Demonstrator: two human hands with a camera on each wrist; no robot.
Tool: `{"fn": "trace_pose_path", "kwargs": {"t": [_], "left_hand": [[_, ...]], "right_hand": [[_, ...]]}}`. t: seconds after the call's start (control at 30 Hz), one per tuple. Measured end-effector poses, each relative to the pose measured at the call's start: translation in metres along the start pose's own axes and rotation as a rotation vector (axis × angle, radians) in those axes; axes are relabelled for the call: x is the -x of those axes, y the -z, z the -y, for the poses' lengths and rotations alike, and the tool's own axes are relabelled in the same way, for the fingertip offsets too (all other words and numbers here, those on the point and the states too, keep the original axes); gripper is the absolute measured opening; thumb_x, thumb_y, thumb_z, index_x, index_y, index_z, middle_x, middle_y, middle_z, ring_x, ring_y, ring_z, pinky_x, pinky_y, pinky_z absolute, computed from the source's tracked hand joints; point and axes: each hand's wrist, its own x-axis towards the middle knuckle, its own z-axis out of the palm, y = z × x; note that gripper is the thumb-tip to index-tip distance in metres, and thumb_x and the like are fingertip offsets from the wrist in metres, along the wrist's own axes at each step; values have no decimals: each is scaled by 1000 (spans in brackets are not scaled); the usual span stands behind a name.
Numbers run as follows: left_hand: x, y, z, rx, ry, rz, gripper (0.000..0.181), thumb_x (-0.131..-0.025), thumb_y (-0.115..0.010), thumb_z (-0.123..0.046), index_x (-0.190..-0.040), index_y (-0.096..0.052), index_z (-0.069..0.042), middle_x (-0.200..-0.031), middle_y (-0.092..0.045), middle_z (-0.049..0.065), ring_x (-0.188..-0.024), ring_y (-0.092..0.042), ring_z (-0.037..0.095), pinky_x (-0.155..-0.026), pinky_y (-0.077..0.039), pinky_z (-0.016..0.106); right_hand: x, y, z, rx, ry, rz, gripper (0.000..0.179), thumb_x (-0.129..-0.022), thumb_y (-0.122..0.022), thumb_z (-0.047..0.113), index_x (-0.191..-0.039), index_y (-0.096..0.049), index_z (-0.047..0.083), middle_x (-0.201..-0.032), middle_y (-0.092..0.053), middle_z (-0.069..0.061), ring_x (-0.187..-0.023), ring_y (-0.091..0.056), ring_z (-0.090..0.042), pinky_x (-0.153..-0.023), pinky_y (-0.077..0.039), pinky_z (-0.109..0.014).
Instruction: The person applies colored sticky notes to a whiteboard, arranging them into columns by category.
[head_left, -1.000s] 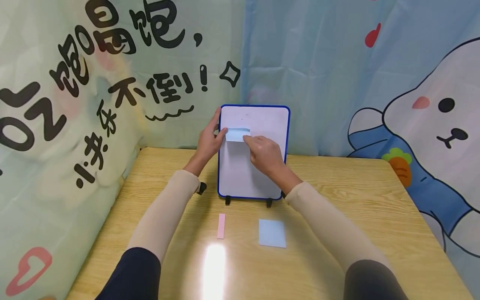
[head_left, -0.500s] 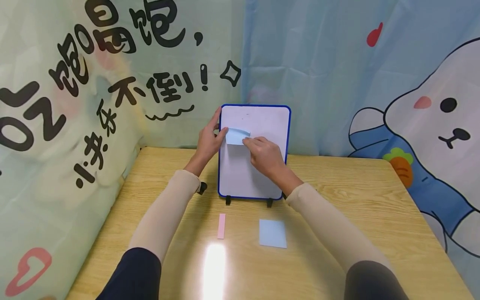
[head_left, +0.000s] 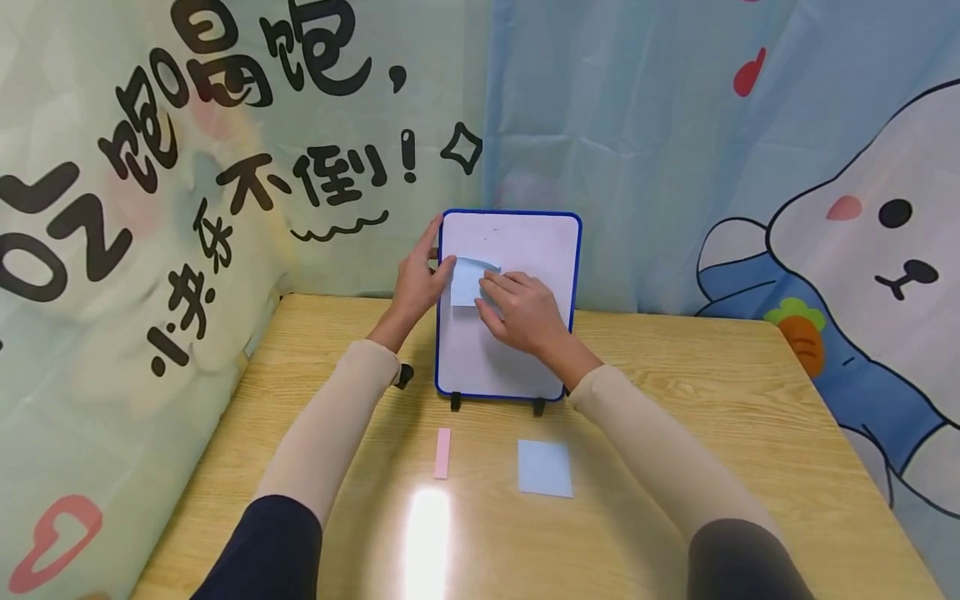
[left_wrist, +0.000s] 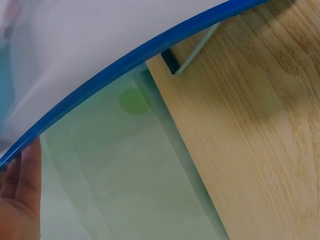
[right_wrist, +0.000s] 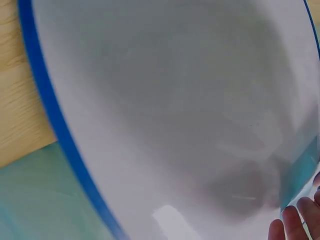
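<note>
A whiteboard (head_left: 498, 362) with a blue rim stands upright on small black feet. My left hand (head_left: 416, 287) grips its left edge, thumb on the front by a light-blue sticky note (head_left: 464, 287) and fingers behind, as the left wrist view shows under the rim (left_wrist: 95, 87). The note lies on the upper left of the board, its top edge curling slightly away. My right hand (head_left: 528, 315) has its fingers loosely extended at the note's right side, covering part of it. In the right wrist view those fingertips (right_wrist: 290, 220) are right at the note's edge (right_wrist: 300, 172).
On the wooden table (head_left: 675, 467) in front of the board lie a pink paper strip (head_left: 442, 454) and another light-blue square note (head_left: 544, 468). A printed cloth backdrop (head_left: 600, 125) hangs close behind the board and along the left side.
The blue note's folded lower part has come down, so more of it lies against the board. My right hand has loosened from a pinch at its lower corner and spread its fingers. Left hand unmoved.
</note>
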Motion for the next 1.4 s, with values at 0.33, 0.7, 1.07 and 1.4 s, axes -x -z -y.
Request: {"fn": "trace_pose_path", "kwargs": {"t": [0.33,0.7,1.07,1.4], "left_hand": [[-2,0,1,-37,-26,2,68,-92,-55,-27,-145,-15,-41,-102,-61,11,-75,-59,18,-66,-52,29],[-3,2,0,-54,-71,15,67,-93,-55,-23,-147,-18,-36,-98,-61,10,-80,-58,17,-63,-50,27],[-4,1,4,-37,-25,42,67,-92,-56,-26,-146,-17,-39,-95,-59,10,-70,-58,18,-66,-52,27],[-1,4,2,0,3,49,65,-93,-54,-25,-145,-17,-42,-95,-59,10,-66,-59,21,-64,-53,30]], "right_hand": [[-12,-11,4,5,78,73,49,-91,-51,38,-131,-53,9,-135,-52,-8,-125,-46,-27,-98,-38,-43],[-9,-10,3,131,36,281,62,-95,-36,48,-145,-29,12,-150,-30,-4,-140,-23,-25,-111,-17,-50],[5,-5,-1,173,-43,311,69,-93,-36,52,-145,-29,7,-152,-26,-8,-140,-23,-25,-112,-12,-51],[15,-6,-9,180,-65,258,70,-90,-40,51,-143,-32,6,-151,-28,-9,-138,-25,-28,-112,-13,-50]]}}
